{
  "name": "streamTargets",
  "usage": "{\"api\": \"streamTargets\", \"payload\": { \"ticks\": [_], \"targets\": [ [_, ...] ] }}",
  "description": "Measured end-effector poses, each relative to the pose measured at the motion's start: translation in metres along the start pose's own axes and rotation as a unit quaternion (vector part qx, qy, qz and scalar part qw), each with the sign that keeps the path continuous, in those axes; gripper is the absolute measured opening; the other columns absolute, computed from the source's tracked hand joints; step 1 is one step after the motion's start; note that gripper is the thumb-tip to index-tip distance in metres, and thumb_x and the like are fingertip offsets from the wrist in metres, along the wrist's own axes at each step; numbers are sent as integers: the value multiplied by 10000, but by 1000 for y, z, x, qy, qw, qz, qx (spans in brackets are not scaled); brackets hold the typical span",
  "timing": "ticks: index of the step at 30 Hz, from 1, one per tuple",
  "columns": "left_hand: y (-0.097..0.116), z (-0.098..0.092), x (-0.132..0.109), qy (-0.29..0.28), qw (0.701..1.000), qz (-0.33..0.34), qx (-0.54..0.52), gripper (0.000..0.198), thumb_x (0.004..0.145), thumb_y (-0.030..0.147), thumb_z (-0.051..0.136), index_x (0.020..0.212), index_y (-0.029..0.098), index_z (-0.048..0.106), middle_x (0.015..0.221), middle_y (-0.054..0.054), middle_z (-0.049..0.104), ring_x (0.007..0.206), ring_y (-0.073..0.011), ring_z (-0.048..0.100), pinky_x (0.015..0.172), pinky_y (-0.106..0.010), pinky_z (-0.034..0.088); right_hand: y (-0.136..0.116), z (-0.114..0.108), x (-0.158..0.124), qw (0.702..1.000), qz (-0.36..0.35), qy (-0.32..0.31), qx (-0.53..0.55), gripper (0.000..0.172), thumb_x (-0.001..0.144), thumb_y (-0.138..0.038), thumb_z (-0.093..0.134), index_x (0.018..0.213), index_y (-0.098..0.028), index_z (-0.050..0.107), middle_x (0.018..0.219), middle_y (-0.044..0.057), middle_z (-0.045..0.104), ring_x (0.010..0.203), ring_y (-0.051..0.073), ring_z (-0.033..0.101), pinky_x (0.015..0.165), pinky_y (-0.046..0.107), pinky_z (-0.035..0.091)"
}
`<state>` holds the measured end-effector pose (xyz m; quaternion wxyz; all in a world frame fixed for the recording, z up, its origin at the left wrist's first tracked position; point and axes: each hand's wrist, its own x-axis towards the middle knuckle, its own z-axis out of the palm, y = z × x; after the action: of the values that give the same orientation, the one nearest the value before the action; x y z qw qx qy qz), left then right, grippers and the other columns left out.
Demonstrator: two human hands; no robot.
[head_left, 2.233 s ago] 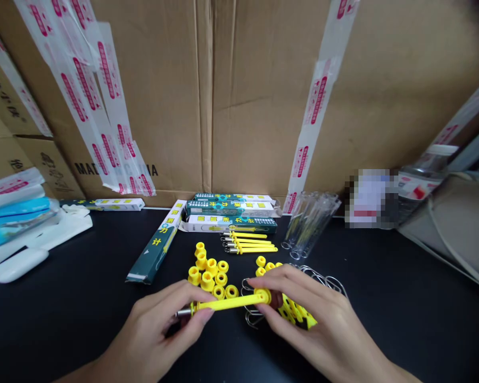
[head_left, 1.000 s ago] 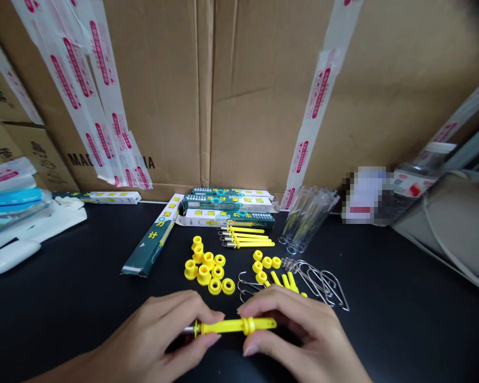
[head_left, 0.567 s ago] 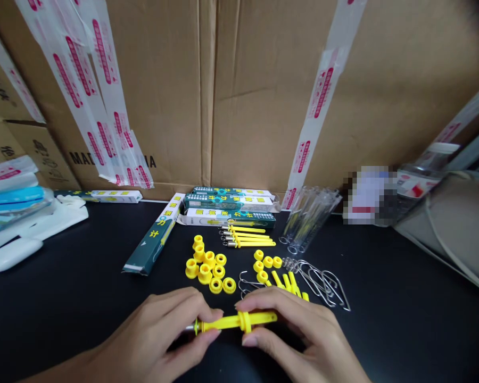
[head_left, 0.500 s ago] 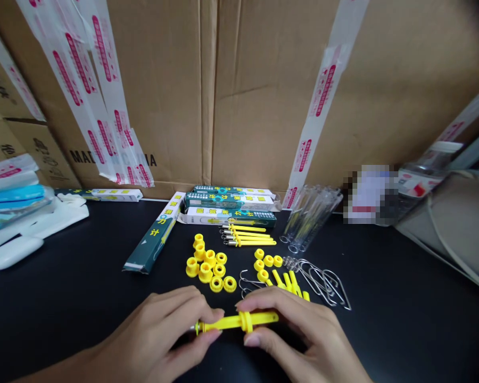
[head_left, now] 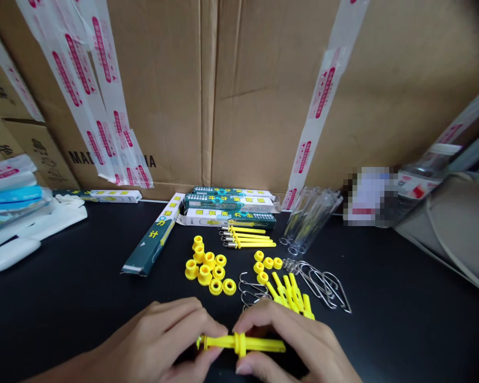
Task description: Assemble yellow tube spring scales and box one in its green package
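Note:
My left hand [head_left: 171, 335] pinches a slim yellow plastic rod [head_left: 265, 344] near its left end, where a bit of metal shows. The rod lies almost level, low in the view. Around it sits a yellow flanged collar [head_left: 240, 344], gripped between the thumb and fingers of my right hand [head_left: 299, 338]. The rod's free end sticks out to the right, under my right palm. Just beyond my right hand are several yellow forked pieces [head_left: 289, 292] and small wire hooks [head_left: 252, 287], partly hidden by the fingers.
Yellow collars [head_left: 204, 275] and rings [head_left: 268, 263] lie in groups. Behind them are assembled yellow rods [head_left: 251, 239], clear tubes [head_left: 311, 218], printed boxes [head_left: 231, 217] and one slanted box [head_left: 154, 236]. Large metal hooks [head_left: 323, 284] are on the right. Cardboard [head_left: 255, 106] walls the back.
The collar has slid left along the rod, closer to my left fingers, so more rod shows on the right. Both hands sit slightly lower, uncovering more of the forked pieces.

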<state>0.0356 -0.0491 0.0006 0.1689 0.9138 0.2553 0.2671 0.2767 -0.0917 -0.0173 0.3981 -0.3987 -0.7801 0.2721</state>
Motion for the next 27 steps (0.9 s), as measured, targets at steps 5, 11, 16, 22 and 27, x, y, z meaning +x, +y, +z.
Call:
{"api": "streamTargets", "payload": {
  "ticks": [5, 11, 16, 22, 27],
  "targets": [
    [3, -2, 4, 7, 1000, -17, -15, 263, 838, 45, 571, 947, 256, 684, 832, 81, 782, 713, -78, 763, 679, -105, 526, 1, 2, -2, 998, -40, 29, -33, 270, 924, -297, 793, 1148, -289, 641, 978, -44, 789, 801, 125, 774, 795, 148, 591],
    [1, 7, -6, -20, 982, -135, -127, 362, 896, 151, 550, 1183, 364, 611, 896, 107, 734, 713, -78, 715, 647, -88, 525, -1, -1, 2, 996, -67, 27, -48, 278, 948, -361, 755, 1168, -280, 605, 1018, -9, 801, 819, 148, 775, 766, 181, 613],
    [-6, 6, -5, -23, 936, -222, -272, 258, 1024, 292, 499, 1260, 348, 588, 856, 54, 654, 775, -114, 638, 709, -158, 492, -6, -13, 8, 981, -131, 74, -126, 319, 1005, -440, 655, 1248, -256, 561, 1146, 33, 793, 1055, 166, 758, 1013, 207, 540],
    [-15, 0, 1, -47, 854, -291, -429, 295, 1022, 471, 576, 1275, 321, 561, 853, 45, 584, 507, -57, 349, 449, -186, 233, 4, -29, 15, 971, -86, 127, -186, 140, 1047, -194, 572, 1180, -227, 599, 1049, 35, 727, 990, 169, 685, 877, 243, 550],
    [-26, 5, -4, -23, 819, -297, -491, 313, 991, 446, 597, 1258, 286, 562, 819, 52, 539, 425, -28, 280, 420, -207, 175, 9, -32, 19, 976, -71, 40, -200, 137, 984, -118, 623, 1077, -208, 665, 1005, 55, 726, 973, 238, 597, 835, 375, 549]
  ]
}}
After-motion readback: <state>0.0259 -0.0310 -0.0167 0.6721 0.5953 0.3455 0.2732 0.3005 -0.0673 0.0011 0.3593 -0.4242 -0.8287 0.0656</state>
